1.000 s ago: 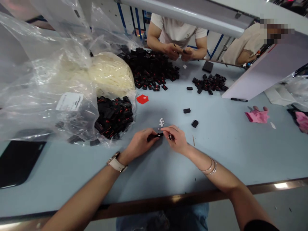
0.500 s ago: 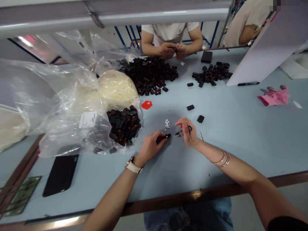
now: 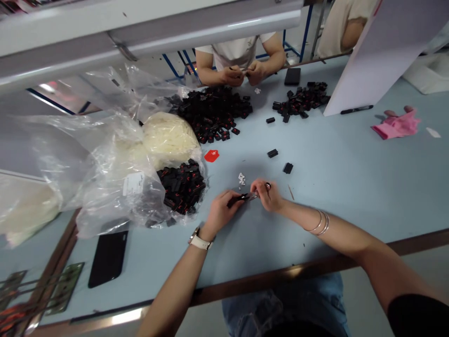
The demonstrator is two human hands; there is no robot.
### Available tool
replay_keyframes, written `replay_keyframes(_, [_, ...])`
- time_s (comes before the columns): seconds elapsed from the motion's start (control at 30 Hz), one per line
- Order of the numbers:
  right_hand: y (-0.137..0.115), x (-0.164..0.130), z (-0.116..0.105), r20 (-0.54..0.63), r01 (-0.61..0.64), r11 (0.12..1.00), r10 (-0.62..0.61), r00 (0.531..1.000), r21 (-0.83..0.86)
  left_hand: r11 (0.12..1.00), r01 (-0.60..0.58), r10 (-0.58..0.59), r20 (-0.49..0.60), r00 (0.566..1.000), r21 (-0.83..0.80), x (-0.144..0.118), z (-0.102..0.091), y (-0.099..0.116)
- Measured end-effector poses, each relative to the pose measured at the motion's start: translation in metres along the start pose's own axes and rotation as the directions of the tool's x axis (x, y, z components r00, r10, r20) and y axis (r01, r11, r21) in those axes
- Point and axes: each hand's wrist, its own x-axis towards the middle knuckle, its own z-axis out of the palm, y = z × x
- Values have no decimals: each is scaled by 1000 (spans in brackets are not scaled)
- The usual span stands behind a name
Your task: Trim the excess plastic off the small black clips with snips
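A: Near the front edge of the table (image 3: 351, 178), middle stretch: what was logged for the hands?

B: Item one, left hand (image 3: 220, 211), fingers closed round a small black part (image 3: 235, 200), held just above the tabletop. Item two, right hand (image 3: 268, 195), closed on small snips (image 3: 257, 193), the metal tips touching the end of the black part. The two hands sat close together, nearly meeting.

A: And around them?

B: A little cluster of white bits (image 3: 242, 178) just behind the hands. Two loose black pieces (image 3: 279, 160) further toward the middle of the table. A thin stick (image 3: 291, 192) lay just right of the right hand.

A: Left side of the table?

B: A clear plastic bag (image 3: 105, 168) holding more black parts (image 3: 181, 186), with a bundle of white material (image 3: 168, 135) in it behind them. A red tag (image 3: 212, 155) beside the bag. A black phone (image 3: 108, 257) near the front left corner.

A: Far edge?

B: A large heap of black parts (image 3: 210, 110) and a smaller heap (image 3: 301, 99). A second person's hands (image 3: 245, 74) were together over something small; what it was could not be told. A pink glove (image 3: 398, 125) lay toward the right edge, a black pen (image 3: 356, 110) near it.
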Motion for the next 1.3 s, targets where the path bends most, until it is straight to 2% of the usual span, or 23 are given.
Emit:
replay_keyframes(0.13, [-4, -1, 1, 38, 48, 998, -46, 998, -48, 1000, -6, 6, -10, 1000, -2, -1, 3, -4])
replay_keyframes(0.3, [-2, -3, 2, 32, 47, 995, -44, 999, -90, 1000, -5, 5, -22, 1000, -11, -2, 5, -5])
replay_keyframes(0.6, [-2, -3, 2, 40, 65, 991, -61, 997, -113, 1000, 26, -25, 19, 999, -6, -1, 4, -3])
replay_keyframes(0.83, [-3, -4, 0, 52, 38, 994, -33, 998, -105, 1000, 24, -25, -8, 1000, -15, -1, 8, -4])
replay_keyframes(1.3, [-17, -1, 3, 25, -16, 981, 21, 999, -195, 1000, -5, 5, -24, 1000, -9, 1, 7, -1])
